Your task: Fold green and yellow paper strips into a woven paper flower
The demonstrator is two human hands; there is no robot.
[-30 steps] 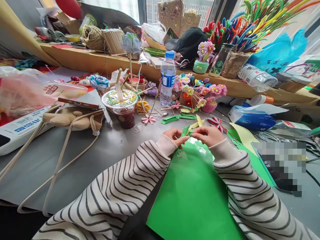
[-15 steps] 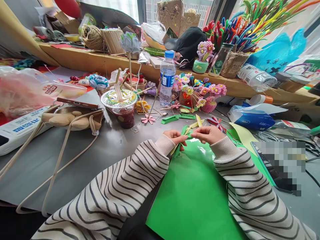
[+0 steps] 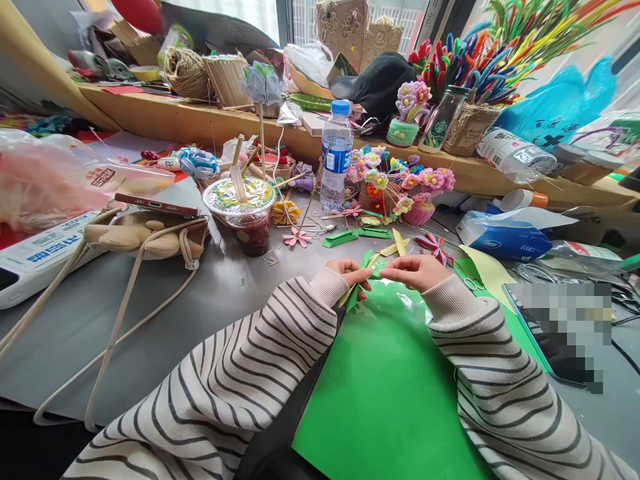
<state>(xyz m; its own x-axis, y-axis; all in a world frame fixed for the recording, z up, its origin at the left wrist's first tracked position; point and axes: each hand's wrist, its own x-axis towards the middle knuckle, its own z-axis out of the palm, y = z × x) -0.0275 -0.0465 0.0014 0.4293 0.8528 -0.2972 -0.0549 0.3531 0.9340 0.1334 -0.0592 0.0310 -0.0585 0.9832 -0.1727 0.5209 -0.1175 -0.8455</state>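
- A person in a striped, long-sleeved top sits at a crowded grey table [image 3: 150,313], seen from above, both hands close together near the middle of the view.
- The left hand [image 3: 350,272] pinches a small folded paper strip [image 3: 356,292], green on one face and pale yellow on the other, fingers closed on its upper part.
- The strip's long axis runs on a slant: its free end points down and toward the person's left, poking out below the left fingers, and its upper end rises toward the right hand.
- The right hand [image 3: 419,269] sits just beside the left, fingertips drawn together at the strip's upper end; it seems to nip the paper there, though the contact is too small to be sure.
- Both hands hover just above the far edge of a large sheet of glossy green paper [image 3: 395,393], which lies flat between the two sleeves and runs toward the person.
- The left hand is the nearer one to the strip's free lower end; the right is nearer its top.
- Just beyond the hands lie more folded green and yellow paper pieces [image 3: 371,237].
- Further back stand a water bottle [image 3: 336,157] and a sealed drink cup [image 3: 241,213] to its left.
- Small pots of handmade flowers [image 3: 400,183] stand right of the bottle.
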